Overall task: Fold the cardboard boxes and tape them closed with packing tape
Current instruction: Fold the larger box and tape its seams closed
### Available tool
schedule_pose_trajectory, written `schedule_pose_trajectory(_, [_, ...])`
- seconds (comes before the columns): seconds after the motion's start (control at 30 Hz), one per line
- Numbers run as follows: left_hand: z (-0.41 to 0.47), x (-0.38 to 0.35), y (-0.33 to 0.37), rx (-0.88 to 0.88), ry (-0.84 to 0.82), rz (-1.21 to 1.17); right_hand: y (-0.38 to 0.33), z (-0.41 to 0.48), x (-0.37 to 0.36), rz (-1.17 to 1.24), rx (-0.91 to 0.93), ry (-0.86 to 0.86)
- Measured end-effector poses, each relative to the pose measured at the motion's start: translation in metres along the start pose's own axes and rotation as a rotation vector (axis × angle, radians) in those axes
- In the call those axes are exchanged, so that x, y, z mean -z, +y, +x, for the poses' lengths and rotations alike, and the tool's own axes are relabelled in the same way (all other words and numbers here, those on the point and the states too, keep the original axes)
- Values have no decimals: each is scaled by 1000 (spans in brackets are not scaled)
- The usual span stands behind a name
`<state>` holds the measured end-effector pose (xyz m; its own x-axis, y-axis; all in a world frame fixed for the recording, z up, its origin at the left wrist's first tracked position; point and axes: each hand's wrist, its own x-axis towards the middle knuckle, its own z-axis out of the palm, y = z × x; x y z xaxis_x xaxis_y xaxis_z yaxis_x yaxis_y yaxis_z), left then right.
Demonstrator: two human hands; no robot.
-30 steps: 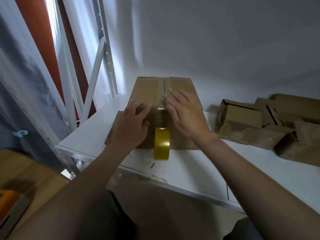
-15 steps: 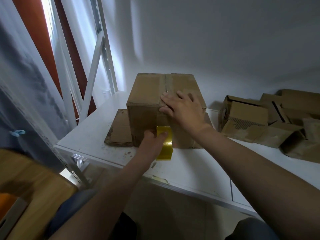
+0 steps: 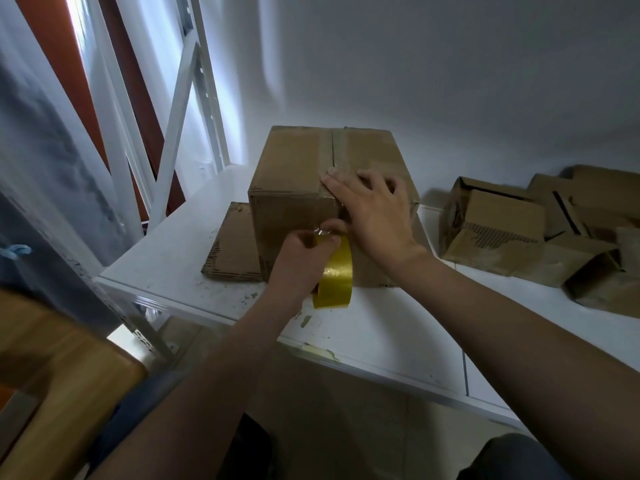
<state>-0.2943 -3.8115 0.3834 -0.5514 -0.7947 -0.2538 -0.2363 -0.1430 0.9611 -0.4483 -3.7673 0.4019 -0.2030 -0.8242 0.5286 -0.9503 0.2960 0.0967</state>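
My left hand [image 3: 304,252] has its grip pinched shut on the yellow roll of packing tape [image 3: 334,277], low against the near face of the closed brown cardboard box [image 3: 294,174] on the white worktop [image 3: 173,268]. Just above that grip, my right hand [image 3: 372,211] lies open, pressing the strip at the box edge. I'd hold it taut and tear close there.

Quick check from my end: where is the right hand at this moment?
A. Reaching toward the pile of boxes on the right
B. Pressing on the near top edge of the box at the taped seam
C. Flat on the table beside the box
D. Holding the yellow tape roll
B: the right hand lies over the near top edge of the cardboard box at the seam, while the left hand is at the tape roll below.
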Motion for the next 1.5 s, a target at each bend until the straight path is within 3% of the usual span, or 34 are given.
schedule_pose_trajectory(0.4, [5, 8, -15, 285, -223, -20, -9, -7, -2, -86, -25, 15])
schedule_pose_trajectory(0.6, [9, 10, -19, 245, -163, -128, -13, -10, -2, -132, -48, 1])
schedule_pose_trajectory(0.87, [11, -2, -16, 178, -110, -104, -5, -19, 11, -152, -4, -42])
schedule_pose_trajectory(1.03, [2, -20, -11, 119, -62, -55, 25, -81, 29, -105, -125, -25])
schedule_pose_trajectory(1.2, [-9, -45, -18, 92, 52, -82, 58, -167, 37, 1, -277, -171])
schedule_pose_trajectory(1.37, [-29, -73, -23, 55, 195, -167, 92, -232, 43, -48, -537, -558])
schedule_pose_trajectory(1.5, [-39, -92, -17, 72, 261, -132, 109, -271, 46, -93, -768, -709])
